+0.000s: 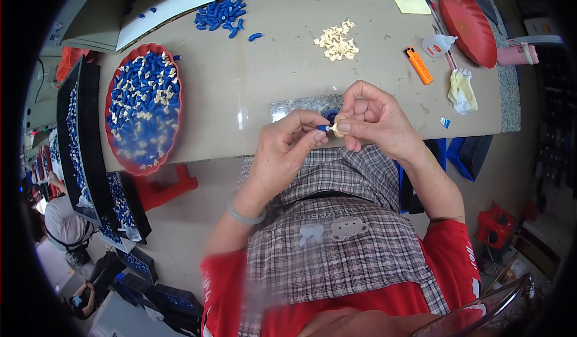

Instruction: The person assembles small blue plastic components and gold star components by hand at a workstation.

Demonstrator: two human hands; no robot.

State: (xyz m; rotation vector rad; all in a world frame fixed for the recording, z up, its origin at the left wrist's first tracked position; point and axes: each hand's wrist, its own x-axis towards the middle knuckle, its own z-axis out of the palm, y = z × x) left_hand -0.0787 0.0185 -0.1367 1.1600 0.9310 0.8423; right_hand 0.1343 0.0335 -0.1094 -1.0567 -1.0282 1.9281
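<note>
Over the front edge of the table, my two hands meet. My left hand pinches a small blue tube-shaped piece between thumb and fingertips. Thumb and forefinger of my right hand are closed on a small cream piece, which touches the end of the blue one. Just behind the fingers is a round dark-blue object, partly covered by my hand. It is by a speckled grey slab along the table edge.
A red scalloped tray of blue and cream pieces stands left. Loose blue pieces and a cream pile lie farther back. At right are an orange lighter, a small white bottle, a crumpled cloth and a red dish.
</note>
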